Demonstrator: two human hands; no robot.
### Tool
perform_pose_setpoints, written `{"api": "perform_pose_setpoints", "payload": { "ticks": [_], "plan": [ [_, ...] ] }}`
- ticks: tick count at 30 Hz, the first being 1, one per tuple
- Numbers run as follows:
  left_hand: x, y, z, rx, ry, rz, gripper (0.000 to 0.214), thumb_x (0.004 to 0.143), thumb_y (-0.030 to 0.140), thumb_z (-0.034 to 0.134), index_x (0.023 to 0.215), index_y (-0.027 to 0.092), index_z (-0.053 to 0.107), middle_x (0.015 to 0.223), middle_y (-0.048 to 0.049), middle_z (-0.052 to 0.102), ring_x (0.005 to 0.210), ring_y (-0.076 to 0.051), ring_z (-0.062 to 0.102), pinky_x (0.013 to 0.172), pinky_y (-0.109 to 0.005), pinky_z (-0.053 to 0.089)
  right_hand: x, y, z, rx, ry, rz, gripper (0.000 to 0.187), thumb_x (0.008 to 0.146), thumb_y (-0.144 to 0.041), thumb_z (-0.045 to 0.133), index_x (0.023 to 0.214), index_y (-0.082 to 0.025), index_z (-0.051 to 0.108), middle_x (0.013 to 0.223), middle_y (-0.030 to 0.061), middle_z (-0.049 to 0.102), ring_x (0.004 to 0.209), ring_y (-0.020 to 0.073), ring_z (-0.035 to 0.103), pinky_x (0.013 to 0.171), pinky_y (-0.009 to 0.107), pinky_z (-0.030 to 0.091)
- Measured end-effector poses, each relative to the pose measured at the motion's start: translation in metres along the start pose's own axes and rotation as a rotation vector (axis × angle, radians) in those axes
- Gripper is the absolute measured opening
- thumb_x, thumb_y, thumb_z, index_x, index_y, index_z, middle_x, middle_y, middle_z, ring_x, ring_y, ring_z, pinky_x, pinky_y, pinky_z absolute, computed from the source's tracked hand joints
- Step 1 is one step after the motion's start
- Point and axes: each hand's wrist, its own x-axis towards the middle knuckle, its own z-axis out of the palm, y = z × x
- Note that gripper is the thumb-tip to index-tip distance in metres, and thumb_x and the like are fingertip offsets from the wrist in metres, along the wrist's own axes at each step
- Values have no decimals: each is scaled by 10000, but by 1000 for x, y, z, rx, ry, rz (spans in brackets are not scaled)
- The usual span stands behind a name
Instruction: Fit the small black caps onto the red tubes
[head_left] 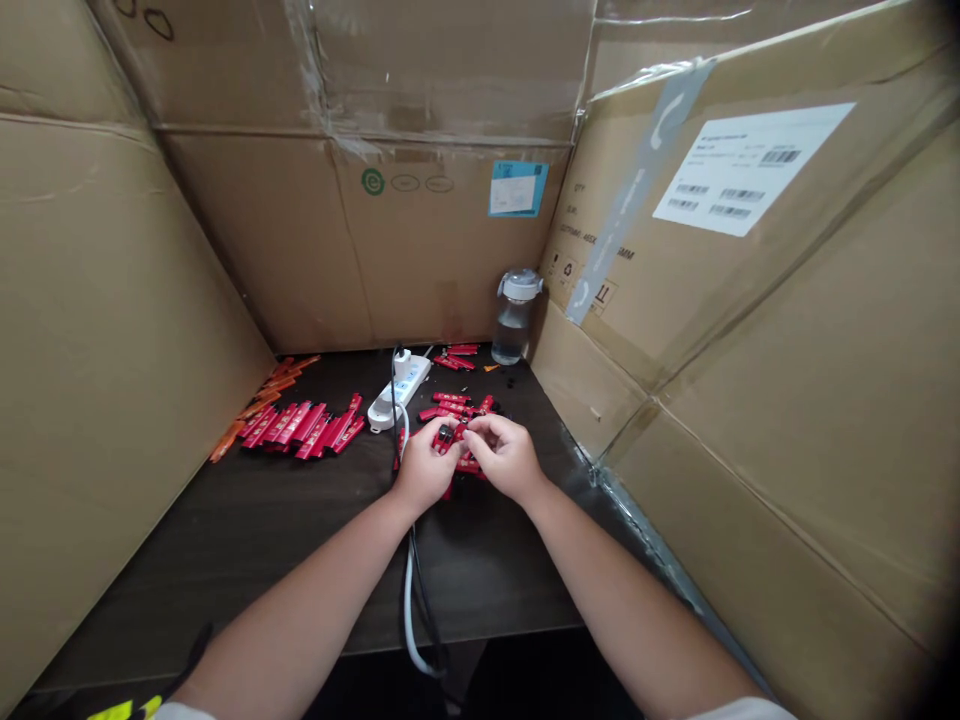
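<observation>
My left hand (424, 470) and my right hand (506, 455) meet over the middle of a dark table (247, 540). Together they pinch one small red piece with a dark end (450, 434), fingers closed on it. Under and just behind my hands lies a loose heap of the same red pieces (459, 405). To the left, several red pieces (304, 427) lie side by side in a row. Orange strips (259, 405) lie beyond that row, by the left cardboard wall.
A white power strip (401, 392) lies behind my left hand; its white and black cables (411, 590) run toward me off the table's front edge. A clear water bottle (514, 315) stands at the back right corner. Tall cardboard boxes (750, 330) wall in three sides.
</observation>
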Motion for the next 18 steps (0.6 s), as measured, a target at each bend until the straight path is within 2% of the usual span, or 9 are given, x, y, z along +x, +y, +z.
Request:
{"api": "perform_pose_setpoints", "payload": {
  "ticks": [2,4,9,14,18],
  "plan": [
    [-1,-1,1,-16,13,17,210,750,294,625,923,176,612,903,-42,667,822,-176,633,754,-277,496,-1,-1,2,2,26,4,138,759,-313,626,777,-178,644,690,45,636,584,154,585,551,273,501],
    [-2,-2,2,-16,37,57,221,755,302,624,935,174,616,924,-51,669,849,-181,634,765,-279,498,-1,-4,3,94,33,71,143,748,-313,635,776,-173,635,684,45,638,575,157,591,547,277,507],
    [-4,-5,2,44,62,184,215,767,263,618,958,168,638,907,-55,682,819,-169,641,759,-276,504,-2,-15,2,297,-30,175,194,683,-314,699,767,-163,609,673,24,626,574,137,583,533,252,503],
    [-4,-6,-1,34,17,287,214,767,228,627,969,167,667,837,-36,689,728,-138,634,702,-246,500,-2,-21,-3,372,-87,245,243,644,-326,737,728,-157,584,581,-23,562,483,87,503,422,196,426],
    [-3,-5,-3,6,-9,311,209,768,227,639,964,170,680,819,-27,689,710,-127,628,681,-228,494,-2,-23,-6,404,-102,255,239,635,-318,750,700,-149,595,563,-28,552,457,72,471,385,180,375]
  ]
}}
